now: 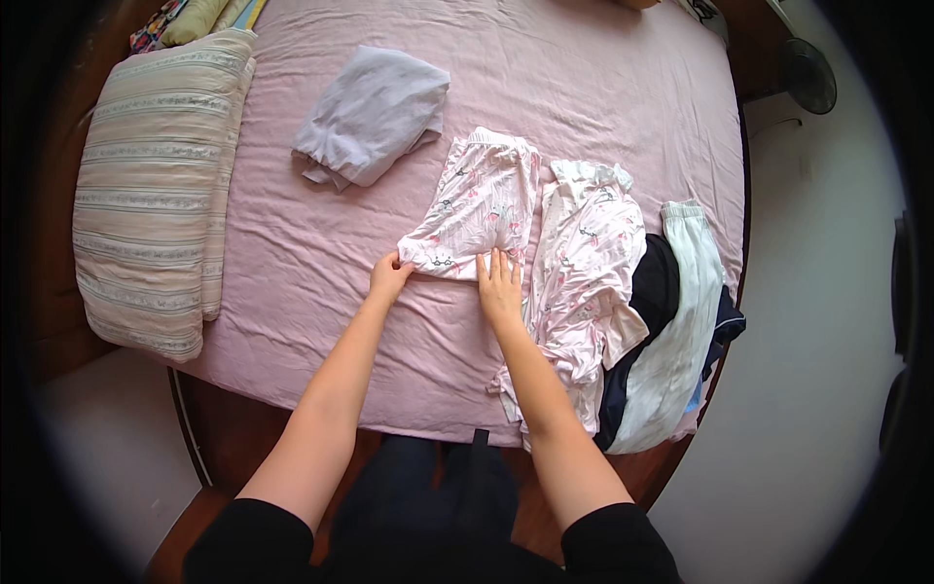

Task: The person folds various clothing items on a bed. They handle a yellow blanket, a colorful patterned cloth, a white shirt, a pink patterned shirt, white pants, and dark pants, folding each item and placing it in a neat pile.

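Observation:
Pale pink patterned pants (485,208) with a gathered elastic waistband lie folded on the bed, waistband away from me. My left hand (392,276) pinches their near left corner between thumb and fingers. Flat on the lower right part of the same pants rests my right hand (500,286), fingers spread a little. Just right of them, a rumpled pink patterned garment (584,255) with a ruffled edge is spread lengthwise, partly under my right forearm. Beyond my left hand sits a folded light grey-lavender cloth (376,113).
White pants (675,328) lie over black and dark blue clothes (654,277) near the bed's right edge. A striped folded quilt (157,197) fills the left side of the pink bedsheet (306,306). A dark round object, possibly a fan (808,77), stands beyond the right edge.

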Tool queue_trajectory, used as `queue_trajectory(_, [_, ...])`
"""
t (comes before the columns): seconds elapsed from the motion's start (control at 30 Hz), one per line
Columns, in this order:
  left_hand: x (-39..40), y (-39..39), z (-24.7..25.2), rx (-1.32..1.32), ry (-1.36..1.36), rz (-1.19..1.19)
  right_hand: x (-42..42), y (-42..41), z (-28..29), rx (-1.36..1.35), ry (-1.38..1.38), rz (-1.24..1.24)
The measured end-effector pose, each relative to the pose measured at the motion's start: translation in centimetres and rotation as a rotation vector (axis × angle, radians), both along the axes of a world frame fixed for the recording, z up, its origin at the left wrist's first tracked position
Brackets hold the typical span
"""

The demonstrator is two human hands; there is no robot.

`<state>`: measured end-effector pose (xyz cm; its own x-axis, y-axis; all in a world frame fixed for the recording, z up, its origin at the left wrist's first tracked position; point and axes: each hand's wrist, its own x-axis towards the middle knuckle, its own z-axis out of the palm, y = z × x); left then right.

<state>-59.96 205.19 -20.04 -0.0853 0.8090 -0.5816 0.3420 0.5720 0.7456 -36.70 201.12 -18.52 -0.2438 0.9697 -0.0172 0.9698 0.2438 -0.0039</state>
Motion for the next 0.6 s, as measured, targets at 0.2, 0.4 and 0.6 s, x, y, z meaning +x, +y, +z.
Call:
queue_trajectory(0.2, [-3.9,-3.0,1.4,-0.201,-0.106,-0.162,-0.3,-0.8,3.4,-0.381,0.05,0.036])
queue_trajectory(0.4, [-8.9,-6.5,4.8,-0.707,-0.441,-0.091,-0.7,-3.3,9.6,-0.915,0.304,-0.007])
queue_trajectory(0.6, [-2.6,0.5,9.5,-0.13,-0.698,0.449,3.0,6.7,6.6,-0.298,0.303,-0.222])
